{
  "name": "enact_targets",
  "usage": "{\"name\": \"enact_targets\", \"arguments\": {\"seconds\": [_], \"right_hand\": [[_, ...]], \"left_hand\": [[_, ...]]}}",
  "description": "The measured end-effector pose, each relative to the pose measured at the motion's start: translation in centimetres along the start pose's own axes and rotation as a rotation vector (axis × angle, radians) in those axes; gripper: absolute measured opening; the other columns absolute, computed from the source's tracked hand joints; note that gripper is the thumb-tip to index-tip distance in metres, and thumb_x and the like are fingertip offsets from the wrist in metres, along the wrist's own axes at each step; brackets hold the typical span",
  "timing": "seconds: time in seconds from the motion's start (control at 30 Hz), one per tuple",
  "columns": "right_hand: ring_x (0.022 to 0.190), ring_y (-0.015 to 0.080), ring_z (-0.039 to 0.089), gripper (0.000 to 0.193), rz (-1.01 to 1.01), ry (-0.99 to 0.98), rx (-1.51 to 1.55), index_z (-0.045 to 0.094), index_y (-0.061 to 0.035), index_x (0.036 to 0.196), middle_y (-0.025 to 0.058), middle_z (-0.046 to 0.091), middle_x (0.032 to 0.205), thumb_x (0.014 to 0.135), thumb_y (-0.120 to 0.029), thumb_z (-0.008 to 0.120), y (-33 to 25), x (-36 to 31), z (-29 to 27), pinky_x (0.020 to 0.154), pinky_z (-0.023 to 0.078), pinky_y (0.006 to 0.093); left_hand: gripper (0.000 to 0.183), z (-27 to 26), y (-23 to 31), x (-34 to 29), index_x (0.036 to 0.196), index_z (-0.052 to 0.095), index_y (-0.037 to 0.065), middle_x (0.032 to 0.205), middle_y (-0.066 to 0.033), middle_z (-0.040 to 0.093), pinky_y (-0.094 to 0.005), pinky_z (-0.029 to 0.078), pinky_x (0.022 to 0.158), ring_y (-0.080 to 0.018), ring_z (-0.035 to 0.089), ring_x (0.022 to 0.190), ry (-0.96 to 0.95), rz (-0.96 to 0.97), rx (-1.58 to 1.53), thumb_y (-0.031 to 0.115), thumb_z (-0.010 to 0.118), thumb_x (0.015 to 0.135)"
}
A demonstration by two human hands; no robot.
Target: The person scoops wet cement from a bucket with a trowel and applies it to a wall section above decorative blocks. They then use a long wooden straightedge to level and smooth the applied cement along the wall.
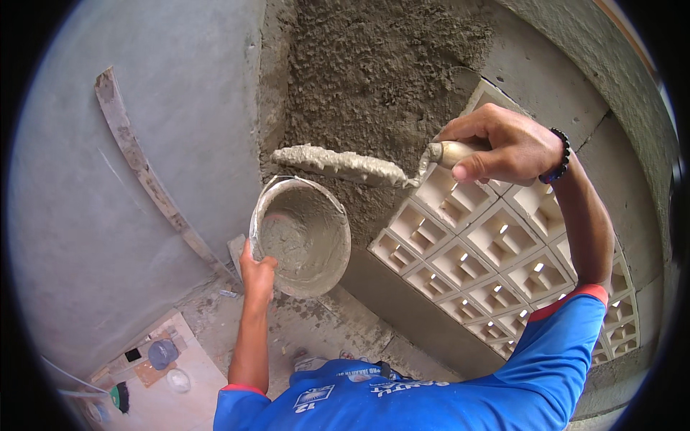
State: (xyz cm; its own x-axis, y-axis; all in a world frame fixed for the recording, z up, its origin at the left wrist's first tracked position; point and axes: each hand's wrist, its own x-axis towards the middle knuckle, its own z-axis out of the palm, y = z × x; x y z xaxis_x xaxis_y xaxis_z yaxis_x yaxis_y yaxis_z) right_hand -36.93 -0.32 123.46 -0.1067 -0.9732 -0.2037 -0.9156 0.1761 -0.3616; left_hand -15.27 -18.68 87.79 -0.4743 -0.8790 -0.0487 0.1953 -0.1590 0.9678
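My right hand (499, 144) is closed round the wooden handle of a trowel (341, 165). Wet grey mortar coats the trowel's blade, which points left in front of a wall patch of rough fresh mortar (366, 79). Below the blade, my left hand (257, 275) grips the rim of a bucket (338, 266) at its left side. The bucket is tilted so that its inside shows, with grey mortar at the bottom and smeared up the walls. Its wire handle hangs at the rim.
Cream ventilation blocks (496, 237) fill the wall below and right of the fresh mortar. A long wooden strip (144, 154) leans on the smooth grey wall at left. On the floor at lower left lies a pale board (194, 366) with small containers and a brush (121, 396).
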Motion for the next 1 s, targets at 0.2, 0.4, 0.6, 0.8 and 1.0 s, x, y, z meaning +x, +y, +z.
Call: {"name": "enact_targets", "arguments": {"seconds": [0.2, 0.4, 0.6, 0.8, 1.0], "right_hand": [[0.053, 0.0107, 0.057, 0.045, 0.458, 0.317, -0.217, 0.058, 0.0, 0.124, 0.0029, 0.055, 0.064, 0.091, -0.03, 0.063, 9.8, 2.1, -6.5, 0.045, 0.049, 0.0271], [0.053, 0.009, 0.054, 0.034, 0.42, 0.647, -0.344, 0.061, -0.0011, 0.112, 0.004, 0.057, 0.072, 0.091, -0.027, 0.056, 12.2, -1.2, -12.2, 0.045, 0.047, 0.027], [0.06, 0.0115, 0.06, 0.039, 0.437, 0.226, 0.115, 0.054, -0.0025, 0.119, 0.0072, 0.061, 0.08, 0.082, -0.012, 0.063, 10.8, 1.0, -0.1, 0.049, 0.051, 0.028], [0.095, 0.0361, 0.065, 0.04, 0.183, -0.27, -0.046, 0.058, 0.0009, 0.115, 0.0233, 0.066, 0.099, 0.084, -0.023, 0.061, 12.7, 2.3, 15.8, 0.085, 0.051, 0.0441], [0.088, 0.0327, 0.064, 0.041, 0.177, -0.074, -0.446, 0.053, -0.004, 0.123, 0.0219, 0.056, 0.1, 0.083, -0.009, 0.056, 10.1, 4.2, 21.7, 0.078, 0.054, 0.0417]], "left_hand": [[0.058, 0.4, -4.9, -1.5, 0.127, 0.051, -0.003, 0.107, -0.0131, 0.063, -0.0304, 0.047, 0.086, -0.0201, 0.061, 0.096, 0.011, -0.093, 0.015, -0.011, 0.049, 0.069], [0.064, 1.6, -5.8, -2.8, 0.131, 0.049, -0.004, 0.114, -0.014, 0.062, -0.0309, 0.046, 0.089, -0.0212, 0.06, 0.099, -0.012, -0.151, -0.024, -0.014, 0.046, 0.068], [0.066, 3.6, -4.5, -2.9, 0.132, 0.048, -0.004, 0.117, -0.0151, 0.061, -0.0308, 0.046, 0.089, -0.0208, 0.06, 0.102, -0.074, -0.162, -0.059, -0.015, 0.046, 0.068], [0.072, 4.9, -2.9, -3.5, 0.141, 0.033, -0.007, 0.121, -0.02, 0.058, -0.0327, 0.048, 0.088, -0.0223, 0.06, 0.099, -0.119, -0.193, -0.074, -0.013, 0.048, 0.071], [0.067, 3.8, -2.5, -4.0, 0.135, 0.044, -0.004, 0.112, -0.0123, 0.061, -0.0277, 0.048, 0.079, -0.0158, 0.059, 0.092, -0.177, -0.139, -0.078, -0.015, 0.048, 0.069]]}}
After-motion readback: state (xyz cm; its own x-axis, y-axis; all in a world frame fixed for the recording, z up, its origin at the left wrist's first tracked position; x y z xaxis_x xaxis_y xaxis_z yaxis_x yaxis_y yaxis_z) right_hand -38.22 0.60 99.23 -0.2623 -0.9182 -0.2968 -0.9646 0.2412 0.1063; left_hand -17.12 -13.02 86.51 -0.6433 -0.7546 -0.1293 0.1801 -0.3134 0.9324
